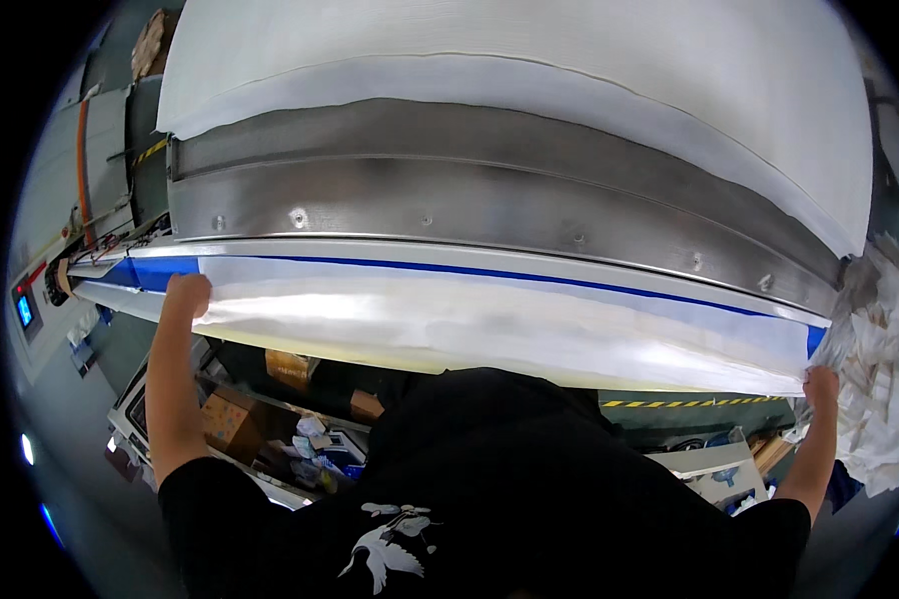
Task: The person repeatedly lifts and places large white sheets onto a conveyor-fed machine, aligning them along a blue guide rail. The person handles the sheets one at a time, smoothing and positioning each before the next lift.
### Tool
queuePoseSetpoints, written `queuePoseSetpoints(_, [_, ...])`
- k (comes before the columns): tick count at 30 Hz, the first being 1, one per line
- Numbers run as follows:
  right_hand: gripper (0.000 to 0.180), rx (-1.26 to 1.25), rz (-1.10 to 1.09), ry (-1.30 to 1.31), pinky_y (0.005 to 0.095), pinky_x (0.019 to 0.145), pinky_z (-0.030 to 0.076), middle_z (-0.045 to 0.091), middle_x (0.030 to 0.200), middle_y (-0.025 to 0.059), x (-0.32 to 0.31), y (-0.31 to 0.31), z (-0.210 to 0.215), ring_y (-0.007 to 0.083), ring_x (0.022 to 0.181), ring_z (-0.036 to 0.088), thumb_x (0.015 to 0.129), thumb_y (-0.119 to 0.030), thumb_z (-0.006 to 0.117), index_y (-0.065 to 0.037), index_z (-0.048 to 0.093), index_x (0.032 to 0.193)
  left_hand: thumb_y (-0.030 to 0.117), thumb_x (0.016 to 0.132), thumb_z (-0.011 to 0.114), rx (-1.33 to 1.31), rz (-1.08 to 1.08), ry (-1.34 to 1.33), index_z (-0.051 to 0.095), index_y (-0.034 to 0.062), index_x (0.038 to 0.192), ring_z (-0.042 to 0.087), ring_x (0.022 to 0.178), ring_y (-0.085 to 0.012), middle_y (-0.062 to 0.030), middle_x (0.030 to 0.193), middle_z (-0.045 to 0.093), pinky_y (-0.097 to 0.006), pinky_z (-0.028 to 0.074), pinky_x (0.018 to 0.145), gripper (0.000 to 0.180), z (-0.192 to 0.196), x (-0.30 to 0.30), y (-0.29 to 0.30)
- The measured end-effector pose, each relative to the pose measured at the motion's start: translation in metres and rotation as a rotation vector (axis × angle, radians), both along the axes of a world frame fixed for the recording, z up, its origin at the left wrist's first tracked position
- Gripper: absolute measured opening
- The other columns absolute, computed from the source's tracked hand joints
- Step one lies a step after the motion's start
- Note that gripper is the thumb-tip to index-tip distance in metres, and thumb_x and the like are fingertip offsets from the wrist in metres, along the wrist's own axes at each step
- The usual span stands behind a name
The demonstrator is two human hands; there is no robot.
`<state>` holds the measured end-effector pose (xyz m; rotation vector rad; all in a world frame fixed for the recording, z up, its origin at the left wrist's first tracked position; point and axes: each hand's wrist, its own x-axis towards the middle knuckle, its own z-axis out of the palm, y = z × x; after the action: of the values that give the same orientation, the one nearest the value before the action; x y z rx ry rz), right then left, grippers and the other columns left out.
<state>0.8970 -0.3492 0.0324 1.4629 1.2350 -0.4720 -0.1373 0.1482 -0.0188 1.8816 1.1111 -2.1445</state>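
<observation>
A long white sheet of thin material [489, 324], yellowish along its near edge, stretches across in front of me over a blue strip [150, 274] on the machine's front. My left hand [188, 295] is closed on the sheet's left end. Far to the right, my right hand [821, 384] grips the opposite end near its lower corner. Between the two hands the sheet looks mostly flat, with a few soft wrinkles and bright reflections. Both arms are spread wide, and the fingertips are partly hidden.
Beyond the sheet runs a grey metal panel [449, 195] with bolts, below a large white cloth [529, 40]. Crumpled white material [879, 389] heaps at the right. A cardboard box [232, 419] and clutter lie below left. A small lit screen [25, 307] sits far left.
</observation>
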Motion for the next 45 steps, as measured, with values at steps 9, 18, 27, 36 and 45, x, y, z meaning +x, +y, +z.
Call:
queuePoseSetpoints(9, [0.017, 0.056, -0.131, -0.088, 0.0422, 0.076, 0.05, 0.064, 0.088, 0.0136, 0.046, -0.082, -0.011, 0.0322, 0.084, 0.062, 0.084, -0.019, 0.052, -0.009, 0.066, 0.083, 0.022, 0.084, 0.054, 0.446, 0.084, 0.09, 0.067, 0.0098, 0.102, 0.062, 0.103, -0.0275, -0.0114, 0.11, 0.065, -0.046, 0.048, 0.083, 0.026, -0.047, -0.009, 0.02])
queuePoseSetpoints(18, [0.038, 0.099, -0.497, 0.225, 0.046, 0.077, 0.047, 0.062, 0.092, 0.0223, -0.059, 0.028, -0.065, 0.0399, 0.088, 0.058, 0.064, -0.027, 0.065, 0.001, 0.061, 0.09, 0.022, 0.072, 0.071, 0.92, 0.46, -0.412, 0.055, 0.0146, 0.12, 0.061, 0.098, -0.0316, -0.0115, 0.111, 0.063, -0.042, 0.049, 0.081, 0.051, -0.026, -0.043, 0.023])
queuePoseSetpoints(27, [0.037, 0.235, -0.69, 0.209, 0.0406, 0.08, 0.049, 0.066, 0.093, 0.0153, -0.122, 0.094, -0.026, 0.0352, 0.09, 0.062, 0.061, -0.024, 0.068, -0.002, 0.062, 0.09, 0.016, 0.086, 0.052, 1.017, 0.449, -0.664, 0.05, 0.0154, 0.126, 0.056, 0.108, -0.032, -0.0118, 0.123, 0.056, -0.042, 0.046, 0.088, 0.041, -0.044, 0.035, 0.011])
queuePoseSetpoints(36, [0.025, 0.437, -0.243, 0.453, 0.0447, 0.068, 0.049, 0.065, 0.08, 0.0174, -0.227, 0.188, -0.061, 0.0361, 0.076, 0.062, 0.077, -0.028, 0.059, -0.003, 0.063, 0.081, 0.03, 0.088, 0.051, 1.234, 0.183, -1.093, 0.051, 0.0041, 0.123, 0.053, 0.108, -0.0354, -0.0177, 0.12, 0.055, -0.044, 0.041, 0.093, 0.043, -0.091, 0.056, 0.047])
queuePoseSetpoints(45, [0.021, 0.659, -0.069, 1.029, 0.044, 0.064, 0.046, 0.063, 0.075, 0.0147, -0.545, 0.476, -0.039, 0.0343, 0.071, 0.06, 0.085, -0.028, 0.055, -0.007, 0.061, 0.087, 0.022, 0.084, 0.053, 1.393, 0.291, -1.45, 0.054, 0.0057, 0.115, 0.046, 0.115, -0.0292, -0.0122, 0.121, 0.052, -0.044, 0.032, 0.102, 0.035, -0.091, 0.094, 0.053])
